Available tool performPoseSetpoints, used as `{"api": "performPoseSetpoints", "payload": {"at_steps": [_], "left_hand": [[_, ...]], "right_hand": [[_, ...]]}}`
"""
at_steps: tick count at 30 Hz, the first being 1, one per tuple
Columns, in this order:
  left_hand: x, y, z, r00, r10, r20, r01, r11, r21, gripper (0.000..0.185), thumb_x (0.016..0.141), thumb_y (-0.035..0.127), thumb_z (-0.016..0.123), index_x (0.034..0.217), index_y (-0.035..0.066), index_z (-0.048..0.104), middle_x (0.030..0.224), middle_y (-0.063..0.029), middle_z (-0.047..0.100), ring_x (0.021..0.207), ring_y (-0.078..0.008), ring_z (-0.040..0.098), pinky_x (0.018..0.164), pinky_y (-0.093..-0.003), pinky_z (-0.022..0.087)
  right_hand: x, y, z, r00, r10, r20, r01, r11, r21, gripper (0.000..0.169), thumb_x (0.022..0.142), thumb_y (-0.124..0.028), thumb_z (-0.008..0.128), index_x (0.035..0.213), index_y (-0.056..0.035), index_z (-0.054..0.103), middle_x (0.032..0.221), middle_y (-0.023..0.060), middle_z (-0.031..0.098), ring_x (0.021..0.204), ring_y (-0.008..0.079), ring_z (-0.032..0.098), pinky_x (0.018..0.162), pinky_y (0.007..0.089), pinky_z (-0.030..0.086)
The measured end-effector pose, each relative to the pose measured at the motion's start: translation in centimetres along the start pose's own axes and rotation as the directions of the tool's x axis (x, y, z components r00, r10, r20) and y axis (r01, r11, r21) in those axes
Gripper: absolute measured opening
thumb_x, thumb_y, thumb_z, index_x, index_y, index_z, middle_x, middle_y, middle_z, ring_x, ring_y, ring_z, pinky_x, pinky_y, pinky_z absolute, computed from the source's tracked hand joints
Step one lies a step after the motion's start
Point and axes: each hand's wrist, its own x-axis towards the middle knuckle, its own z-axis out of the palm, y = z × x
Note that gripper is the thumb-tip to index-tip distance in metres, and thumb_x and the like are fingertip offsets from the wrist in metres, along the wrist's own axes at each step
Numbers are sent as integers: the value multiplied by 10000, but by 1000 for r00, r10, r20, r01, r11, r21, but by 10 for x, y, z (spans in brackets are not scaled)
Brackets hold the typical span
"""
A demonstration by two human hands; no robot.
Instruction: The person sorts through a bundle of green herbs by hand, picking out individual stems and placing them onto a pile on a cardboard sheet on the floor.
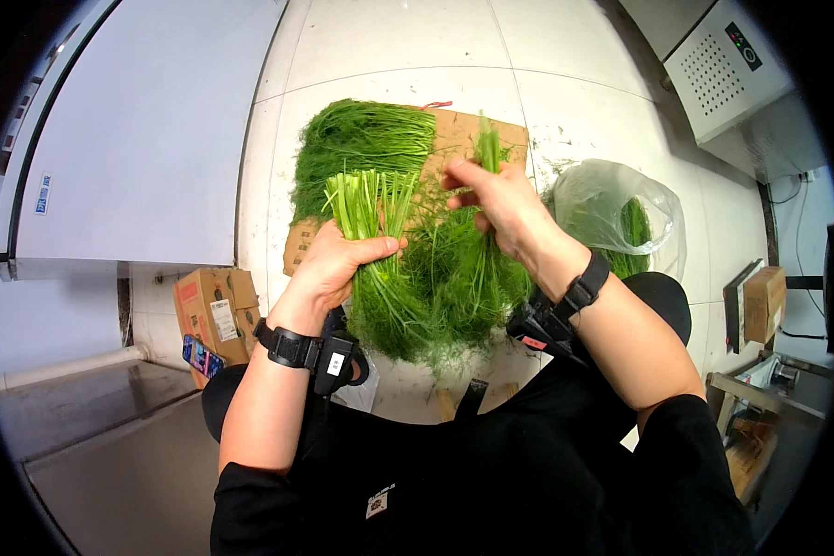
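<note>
A thick bunch of feathery green herb stalks, probably dill (372, 205), is gripped in my left hand (333, 260), cut ends pointing away from me and fronds hanging toward me. My right hand (504, 201) holds a smaller bunch of the same herb (488, 146), its stalk tips a little blurred. Between and below the hands lies a loose heap of fronds (445, 264). Beyond my left hand, a neat pile of herb (368, 139) rests on a flattened cardboard sheet (452, 132), stalks aligned toward the right.
A clear plastic bag (611, 201) with more herb stands on the tiled floor right of the cardboard. At left are a white appliance (139, 132), a cardboard box (215, 306) and a phone (203, 356) near my knee. A metal cabinet (726, 76) stands at upper right.
</note>
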Motion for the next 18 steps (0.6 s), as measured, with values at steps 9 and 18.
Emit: {"api": "performPoseSetpoints", "payload": {"at_steps": [9,18], "left_hand": [[0,2,8,995,-11,101,8,1000,27,421,782,-31,704,1181,-12,571,1075,-104,655,944,-191,652,824,-305,528],[4,-6,-3,998,38,50,-39,999,16,276,804,12,695,1070,-7,622,1017,-83,661,869,-160,628,785,-295,524]], "right_hand": [[-17,16,30,980,-16,199,14,1000,11,197,856,-208,714,933,-32,674,772,32,646,596,79,533,484,231,382],[-9,23,25,982,-22,185,5,996,89,132,937,-175,594,931,-55,648,824,16,677,656,81,589,504,233,401]]}}
